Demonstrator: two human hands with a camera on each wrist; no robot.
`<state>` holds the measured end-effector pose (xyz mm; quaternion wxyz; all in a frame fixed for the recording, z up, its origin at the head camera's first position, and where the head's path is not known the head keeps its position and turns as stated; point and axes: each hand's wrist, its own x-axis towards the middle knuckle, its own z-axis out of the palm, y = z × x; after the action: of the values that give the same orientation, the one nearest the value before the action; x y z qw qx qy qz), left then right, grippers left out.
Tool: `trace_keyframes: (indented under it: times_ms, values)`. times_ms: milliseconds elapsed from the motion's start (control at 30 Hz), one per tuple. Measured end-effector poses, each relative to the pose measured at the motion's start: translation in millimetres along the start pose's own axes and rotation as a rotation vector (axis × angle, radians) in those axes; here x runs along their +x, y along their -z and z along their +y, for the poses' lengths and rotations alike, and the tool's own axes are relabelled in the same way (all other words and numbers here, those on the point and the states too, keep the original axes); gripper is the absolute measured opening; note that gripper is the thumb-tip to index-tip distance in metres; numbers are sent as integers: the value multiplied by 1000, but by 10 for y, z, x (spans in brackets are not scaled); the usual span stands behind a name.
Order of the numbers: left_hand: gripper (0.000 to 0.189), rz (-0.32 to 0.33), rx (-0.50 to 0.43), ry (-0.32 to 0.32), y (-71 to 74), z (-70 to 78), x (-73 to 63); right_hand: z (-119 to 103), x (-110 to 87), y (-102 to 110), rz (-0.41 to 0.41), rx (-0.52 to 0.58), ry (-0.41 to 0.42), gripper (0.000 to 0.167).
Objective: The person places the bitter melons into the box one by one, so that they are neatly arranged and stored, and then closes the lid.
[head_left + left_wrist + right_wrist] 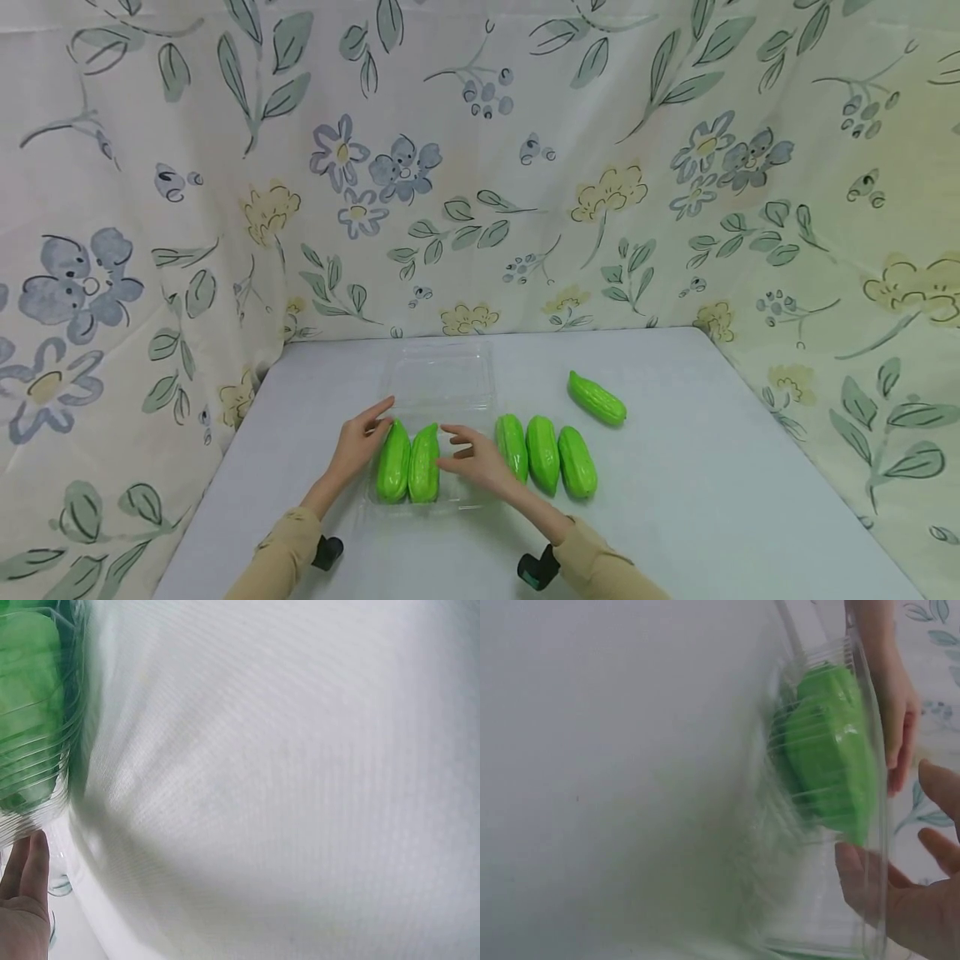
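Observation:
Two bright green bitter gourds lie side by side in the left half of a clear plastic clamshell box (468, 502), whose lid (442, 375) is folded back. The left hand (358, 443) is at the box's left side, fingertips by the top of the left gourd (393, 467). In the left wrist view, the left hand (26, 900) has straight fingers against the ribbed box wall. Over the box, the right hand (480, 460) is just right of the second gourd (423, 468). Its fingers are spread and hold nothing; in the right wrist view, the right hand (907, 907) has fingertips near a gourd's tip (859, 832).
Right of the box, three more gourds stand in a row, the middle gourd (542, 450) among them. Another gourd (597, 399) lies slantwise behind them. A floral cloth (480, 167) hangs along the back edge of the white table (675, 500).

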<state>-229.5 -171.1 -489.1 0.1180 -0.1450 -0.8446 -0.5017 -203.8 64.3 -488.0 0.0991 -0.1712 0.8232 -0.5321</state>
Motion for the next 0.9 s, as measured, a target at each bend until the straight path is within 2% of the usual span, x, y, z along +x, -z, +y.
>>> trace_keyframes:
  times_ms: [233, 400, 533, 667, 733, 900]
  values:
    - [38, 0, 16, -26, -17, -28, -8, -26, -81, 187, -28, -5, 44, 57]
    - [37, 4, 20, -30, -34, -84, 3, -13, -125, 296, -19, -42, 41, 57]
    - [37, 16, 29, -15, -82, -275, 30, -4, -162, 370, 8, -72, 52, 56]
    - [38, 21, 39, -9, -109, -432, 45, -10, -209, 440, 38, -46, 47, 55]
    - [37, 20, 31, -7, -94, -357, 40, -13, -227, 482, 41, -25, 31, 55]
    - [38, 11, 32, 4, -82, -329, 48, -23, -275, 582, 43, -6, -10, 57]
